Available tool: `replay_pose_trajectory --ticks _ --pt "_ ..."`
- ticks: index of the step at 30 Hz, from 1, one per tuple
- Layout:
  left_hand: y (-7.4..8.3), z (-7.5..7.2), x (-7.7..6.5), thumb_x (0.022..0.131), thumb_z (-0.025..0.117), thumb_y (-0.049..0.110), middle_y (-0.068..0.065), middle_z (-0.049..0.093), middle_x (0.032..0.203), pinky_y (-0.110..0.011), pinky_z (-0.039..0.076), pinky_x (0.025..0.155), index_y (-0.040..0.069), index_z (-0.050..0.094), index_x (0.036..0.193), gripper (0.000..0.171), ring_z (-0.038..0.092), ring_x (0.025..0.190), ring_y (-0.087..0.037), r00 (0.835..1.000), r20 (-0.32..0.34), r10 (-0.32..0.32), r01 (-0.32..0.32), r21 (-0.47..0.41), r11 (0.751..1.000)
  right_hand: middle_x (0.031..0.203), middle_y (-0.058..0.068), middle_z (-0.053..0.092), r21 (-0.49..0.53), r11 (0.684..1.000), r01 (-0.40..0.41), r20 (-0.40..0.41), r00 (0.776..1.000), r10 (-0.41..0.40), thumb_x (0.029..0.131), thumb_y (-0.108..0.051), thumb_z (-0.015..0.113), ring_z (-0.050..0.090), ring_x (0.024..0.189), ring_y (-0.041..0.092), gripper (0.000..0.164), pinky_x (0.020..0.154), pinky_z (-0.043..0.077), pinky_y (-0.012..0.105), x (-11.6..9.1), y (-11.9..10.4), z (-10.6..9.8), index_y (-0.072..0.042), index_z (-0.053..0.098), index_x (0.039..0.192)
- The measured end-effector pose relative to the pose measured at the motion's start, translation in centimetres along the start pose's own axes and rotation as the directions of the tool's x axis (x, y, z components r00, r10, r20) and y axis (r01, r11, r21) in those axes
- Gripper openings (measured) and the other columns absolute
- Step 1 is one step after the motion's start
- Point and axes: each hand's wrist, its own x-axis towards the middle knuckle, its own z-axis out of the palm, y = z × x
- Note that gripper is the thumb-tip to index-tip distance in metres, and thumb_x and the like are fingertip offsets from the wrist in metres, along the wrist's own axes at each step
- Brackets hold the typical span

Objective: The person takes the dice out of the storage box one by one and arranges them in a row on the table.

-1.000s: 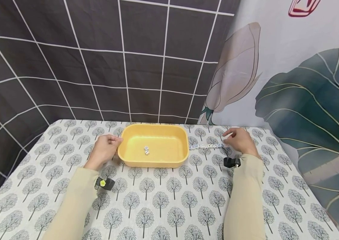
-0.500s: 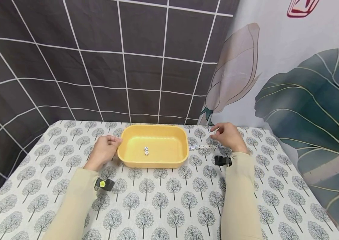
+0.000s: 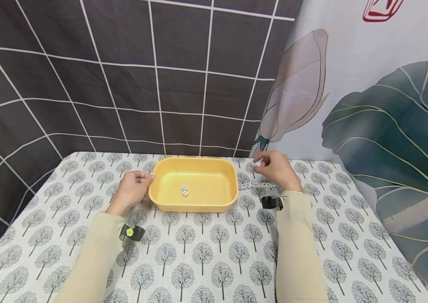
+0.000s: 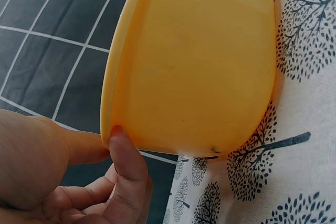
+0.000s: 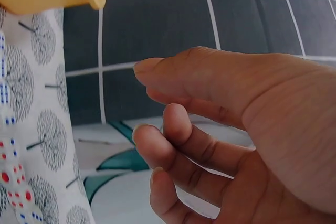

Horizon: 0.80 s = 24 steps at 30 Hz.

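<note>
A yellow oblong plastic basin (image 3: pixel 198 208) stands on the table, with two white dice (image 3: pixel 185 193) lying close together inside. My left hand (image 3: pixel 132 189) pinches the basin's left rim; the left wrist view shows thumb and finger on either side of the rim (image 4: pixel 107 98). To the right of the basin, a row of small white dice (image 3: pixel 253 185) with red and blue pips runs sideways. Above that row hovers my right hand (image 3: pixel 274 167), fingers loosely bent. In the right wrist view nothing shows between its fingers (image 5: pixel 152 148), and the dice row (image 5: pixel 11 174) lies at left.
A white cloth with tree prints (image 3: pixel 202 248) covers the table. Behind its far edge hangs a dark curtain with white grid lines (image 3: pixel 183 92). At the right is a pale hanging with a flower and large leaf (image 3: pixel 395 113). Both wrists wear black cameras (image 3: pixel 272 203).
My right hand has moved left along the dice row toward the basin and slightly away from me. The left hand, the basin and the two dice inside have stayed in place.
</note>
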Motion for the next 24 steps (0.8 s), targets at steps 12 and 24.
replay_pose_trajectory --ticks 12,24 --pt "-0.1 0.0 0.1 0.105 0.055 0.023 -0.013 0.062 0.107 -0.03 0.061 0.073 -0.004 0.058 0.126 0.033 0.061 0.082 -0.016 1.0 0.005 -0.015 0.015 0.001 1.0 0.079 0.005 0.059 0.008 0.997 0.077 0.01 0.997 -0.077 0.09 -0.011 0.074 0.05 0.066 0.016 0.024 0.059 0.044 0.026 0.3 -2.2 1.3 -0.004 0.072 0.112" --pt "-0.1 0.0 0.1 0.105 0.056 0.023 -0.014 0.062 0.108 -0.029 0.061 0.071 -0.005 0.058 0.127 0.035 0.061 0.081 -0.015 1.0 -0.001 -0.01 0.01 -0.005 1.0 0.079 0.005 0.059 -0.016 0.991 0.135 -0.005 0.991 -0.135 0.089 -0.012 0.077 0.051 0.068 0.017 0.023 0.062 0.044 0.028 0.7 -4.2 3.0 -0.005 0.073 0.111"
